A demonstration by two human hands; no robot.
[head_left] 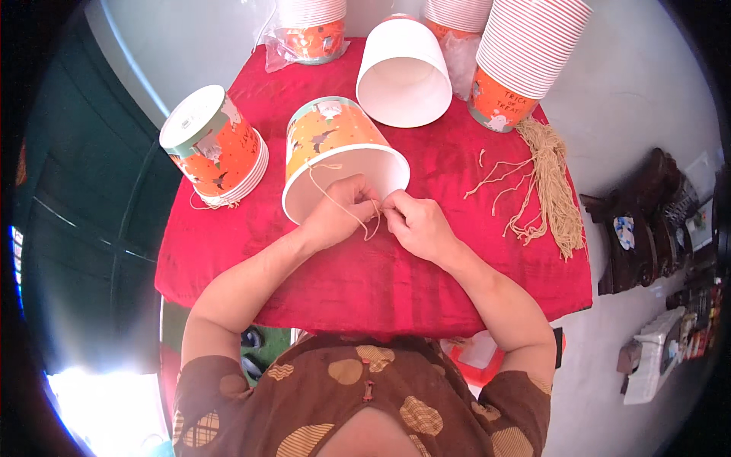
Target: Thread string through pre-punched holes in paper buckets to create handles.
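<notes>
An orange paper bucket (333, 131) with a green base and Halloween drawings lies on its side, its white mouth facing me. A tan string (368, 238) comes off the left part of its rim and loops down to my fingers. My left hand (340, 213) is closed at the lower rim, fingertips pinching the string. Beside it, touching at the fingertips, my right hand (423, 230) pinches the string's end by the rim's right side. The exact grip between the fingertips is too small to make out.
The table has a red cloth (335, 293). Upside-down nested buckets (221, 150) stand left; a white-mouthed bucket (405, 85) lies behind. A tall bucket stack (529, 57) stands back right, with a tan string bundle (556, 186) before it. Plastic-wrapped stacks (314, 34) line the back.
</notes>
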